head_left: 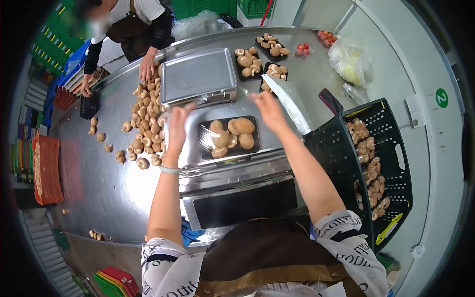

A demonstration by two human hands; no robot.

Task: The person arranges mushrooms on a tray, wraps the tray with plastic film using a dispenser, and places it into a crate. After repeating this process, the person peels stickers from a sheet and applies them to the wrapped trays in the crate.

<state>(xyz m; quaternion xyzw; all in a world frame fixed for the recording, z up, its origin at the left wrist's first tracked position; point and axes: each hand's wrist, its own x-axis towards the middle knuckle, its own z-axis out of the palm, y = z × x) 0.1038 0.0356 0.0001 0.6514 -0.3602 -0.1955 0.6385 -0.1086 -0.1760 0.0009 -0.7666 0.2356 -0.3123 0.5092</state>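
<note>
A black tray of brown mushrooms lies in front of me on the metal wrapping station, with shiny streaks at its left side. My left hand is raised left of the tray, fingers drawn together and pointing inward; whatever they pinch does not show clearly. On the other side, my right hand hovers above the tray's right edge. Its fingers are pinched, and a faint glint of clear plastic film shows at their tips. Beyond both hands sits a flat metal box-like unit.
Loose mushrooms are heaped on the steel table at left. Filled trays stand at the back. A dark crate of packed mushrooms is close on my right. Across the table, a co-worker's hand reaches to the heap.
</note>
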